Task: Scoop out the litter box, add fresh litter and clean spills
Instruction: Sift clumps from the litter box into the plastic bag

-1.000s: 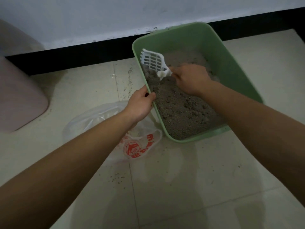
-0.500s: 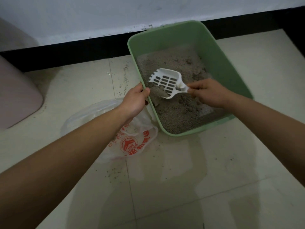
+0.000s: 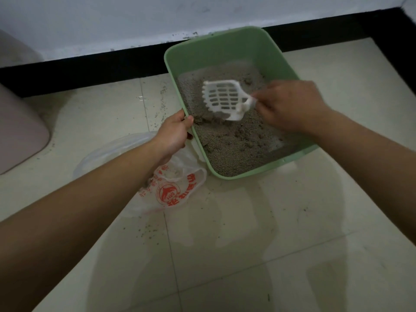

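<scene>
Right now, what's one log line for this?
step: scooping | left hand: grips green litter box rim | right hand: holds white scoop over litter | plastic bag: beside box

On floor (image 3: 247, 255): litter box (image 3: 281, 55) near back skirting (image 3: 90, 70); scoop (image 3: 221, 99) inside, above litter (image 3: 236, 145). Just left of its near corner, plastic bag (image 3: 175, 192). Far left edge, bin (image 3: 20, 136).

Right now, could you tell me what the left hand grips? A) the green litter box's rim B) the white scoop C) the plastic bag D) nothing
A: the left hand curls over the litter box rim; the right hand holds the scoop.
</scene>
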`<state>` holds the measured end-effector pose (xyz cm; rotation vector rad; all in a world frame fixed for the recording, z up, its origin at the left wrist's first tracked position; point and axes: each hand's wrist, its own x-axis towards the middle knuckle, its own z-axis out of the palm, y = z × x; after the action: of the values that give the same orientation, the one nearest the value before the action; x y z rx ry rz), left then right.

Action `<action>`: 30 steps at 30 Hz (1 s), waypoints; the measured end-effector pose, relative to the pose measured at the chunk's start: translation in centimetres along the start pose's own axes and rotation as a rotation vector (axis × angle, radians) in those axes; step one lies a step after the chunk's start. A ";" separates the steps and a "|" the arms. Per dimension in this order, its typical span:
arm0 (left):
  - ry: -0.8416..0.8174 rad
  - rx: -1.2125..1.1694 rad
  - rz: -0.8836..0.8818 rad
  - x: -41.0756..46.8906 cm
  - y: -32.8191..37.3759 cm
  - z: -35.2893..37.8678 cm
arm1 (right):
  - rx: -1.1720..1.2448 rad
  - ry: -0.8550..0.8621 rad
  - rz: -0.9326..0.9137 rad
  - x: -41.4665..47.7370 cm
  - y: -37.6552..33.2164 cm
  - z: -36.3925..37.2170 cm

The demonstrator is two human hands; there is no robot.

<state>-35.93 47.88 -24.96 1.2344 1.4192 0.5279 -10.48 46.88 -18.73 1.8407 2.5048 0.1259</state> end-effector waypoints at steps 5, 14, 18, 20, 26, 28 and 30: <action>-0.002 -0.003 0.008 0.3 -0.3 0.0 | -0.137 -0.167 0.207 0.6 3.9 -2.9; 0.012 0.013 0.087 0.4 -0.5 0.3 | 0.168 -0.498 0.430 -0.5 6.2 2.0; -0.012 0.005 0.095 0.4 -0.5 0.3 | 0.500 -0.445 0.412 -1.7 3.6 5.0; -0.011 -0.009 0.096 0.5 -0.6 0.3 | 0.517 -0.396 0.388 -0.9 2.1 6.0; -0.001 -0.012 0.088 0.6 -0.7 0.2 | 0.539 -0.293 0.349 2.6 -1.3 8.0; 0.001 -0.010 0.085 0.5 -0.7 0.3 | 0.574 -0.256 0.367 2.8 -1.6 8.2; 0.002 -0.018 0.076 0.5 -0.8 0.4 | 0.625 -0.234 0.364 2.6 -1.4 8.4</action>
<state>-35.83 47.89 -25.92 1.2778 1.3709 0.5925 -11.99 49.33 -27.14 2.3262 2.1656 -0.9051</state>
